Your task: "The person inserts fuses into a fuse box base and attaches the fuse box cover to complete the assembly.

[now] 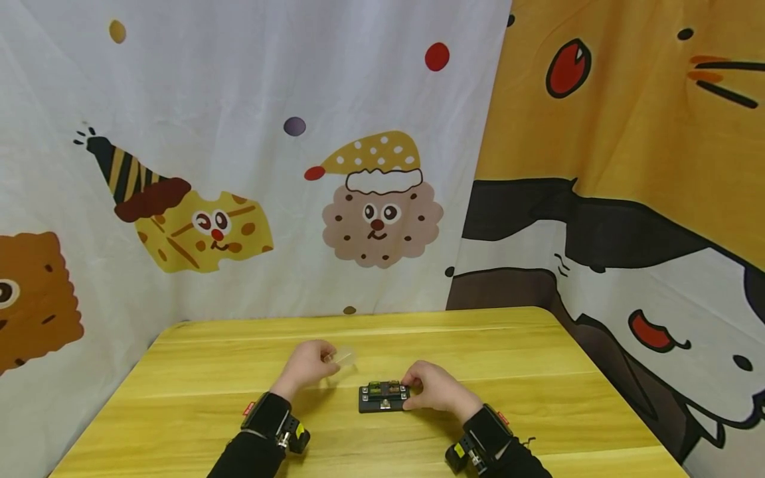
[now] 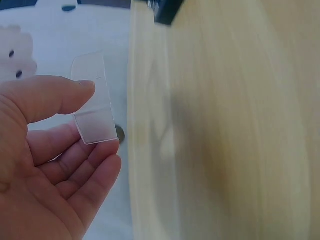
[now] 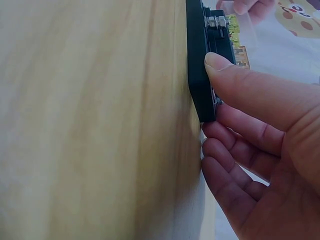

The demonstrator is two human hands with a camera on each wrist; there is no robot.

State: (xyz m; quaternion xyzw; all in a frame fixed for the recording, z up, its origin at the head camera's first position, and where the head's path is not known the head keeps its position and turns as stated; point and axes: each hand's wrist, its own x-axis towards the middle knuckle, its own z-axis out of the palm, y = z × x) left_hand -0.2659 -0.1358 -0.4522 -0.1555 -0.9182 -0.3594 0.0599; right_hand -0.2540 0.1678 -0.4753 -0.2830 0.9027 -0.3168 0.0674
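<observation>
A black fuse block (image 1: 384,403) lies on the table, with yellow-green blade fuses (image 1: 374,388) on its left half and an orange one (image 3: 242,56) on its right. My right hand (image 1: 441,390) pinches the block's right end between thumb and fingers; the other fingertips rest at the tabletop in the right wrist view. Left of the block and farther back, my left hand (image 1: 309,362) holds a clear plastic cover (image 2: 98,117) above the table. The thumb lies across the cover's face, and the fingers curl beneath it.
The wooden table (image 1: 215,378) reaches back to a printed curtain (image 1: 239,79) with cartoon figures. Each wrist wears a black strap with a camera, the left strap (image 1: 267,417) and the right strap (image 1: 487,431) both near the table's front.
</observation>
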